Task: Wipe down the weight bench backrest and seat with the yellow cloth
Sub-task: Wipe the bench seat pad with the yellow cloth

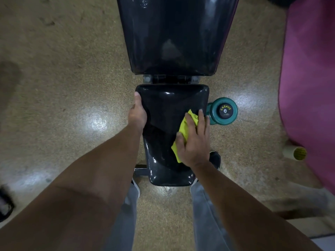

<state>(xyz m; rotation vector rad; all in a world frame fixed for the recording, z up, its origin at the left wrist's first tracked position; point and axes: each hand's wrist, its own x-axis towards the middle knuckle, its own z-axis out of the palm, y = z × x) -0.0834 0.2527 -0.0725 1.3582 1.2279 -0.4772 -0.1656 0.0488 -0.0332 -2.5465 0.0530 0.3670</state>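
The glossy black bench seat [163, 109] lies straight below me, and the wider black backrest [174, 33] rises beyond it across a small hinge gap. My right hand [194, 142] presses flat on the folded yellow cloth [184, 127] along the seat's right side. On the opposite edge my left hand [137, 113] grips the seat, thumb on top and fingers curled under. Part of the cloth is hidden beneath my right palm.
A green dumbbell [222, 111] lies on the speckled floor just right of the seat. A pink mat or cushion [308, 87] fills the right edge, with a white roll with a yellow end [295, 153] beside it. My legs in grey trousers [204, 205] straddle the bench's near end.
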